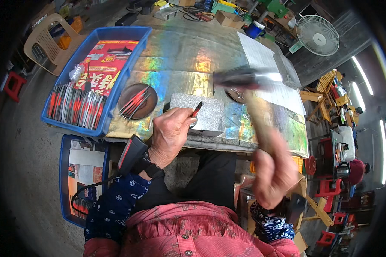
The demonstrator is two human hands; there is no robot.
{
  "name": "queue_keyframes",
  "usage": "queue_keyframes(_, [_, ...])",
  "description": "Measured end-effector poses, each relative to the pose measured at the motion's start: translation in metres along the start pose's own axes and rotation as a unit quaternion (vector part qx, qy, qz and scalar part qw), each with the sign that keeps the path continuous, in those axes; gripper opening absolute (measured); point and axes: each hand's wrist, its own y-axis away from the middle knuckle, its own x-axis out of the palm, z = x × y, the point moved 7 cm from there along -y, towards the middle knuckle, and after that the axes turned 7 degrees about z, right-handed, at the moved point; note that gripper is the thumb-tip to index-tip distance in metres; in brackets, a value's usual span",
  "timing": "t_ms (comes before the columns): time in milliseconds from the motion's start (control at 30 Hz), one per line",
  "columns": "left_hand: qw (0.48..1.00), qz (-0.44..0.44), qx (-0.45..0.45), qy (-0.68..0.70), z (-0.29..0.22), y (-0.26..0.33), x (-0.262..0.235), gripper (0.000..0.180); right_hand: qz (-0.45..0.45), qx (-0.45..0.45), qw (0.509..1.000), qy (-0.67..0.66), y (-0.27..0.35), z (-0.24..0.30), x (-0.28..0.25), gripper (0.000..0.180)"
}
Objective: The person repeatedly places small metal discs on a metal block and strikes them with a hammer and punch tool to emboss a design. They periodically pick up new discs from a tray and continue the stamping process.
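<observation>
My left hand (169, 135) pinches a small red-and-black tool piece (196, 109) and holds it against the near edge of a grey stone block (201, 112) on the workbench. My right hand (272, 171) grips the wooden handle of a hammer (240, 78), raised and blurred above the right of the block. A dark round dish (137, 100) left of the block holds several similar red-and-black pieces.
A blue crate (116, 34) at the left of the metal-covered bench (180, 60) holds many red-and-silver pieces and a red printed sheet. Another blue crate (65, 180) sits on the floor. A plastic chair (45, 40), a fan (317, 35) and stools stand around.
</observation>
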Motion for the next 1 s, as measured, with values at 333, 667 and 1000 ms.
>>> queue_keyframes(333, [1.0,-0.001,0.0,-0.01,0.0,0.0,0.0,0.012,0.069,0.093,0.993,-0.016,-0.001,-0.004,-0.007,0.028])
queue_keyframes(667, [1.0,-0.003,0.012,-0.016,0.002,-0.001,-0.001,0.011,0.07,0.095,0.991,-0.061,-0.007,-0.016,0.011,0.027])
queue_keyframes(1000, [0.998,-0.008,-0.031,0.049,0.003,-0.003,-0.005,0.015,0.013,0.081,0.996,-0.027,0.011,-0.038,0.02,0.026])
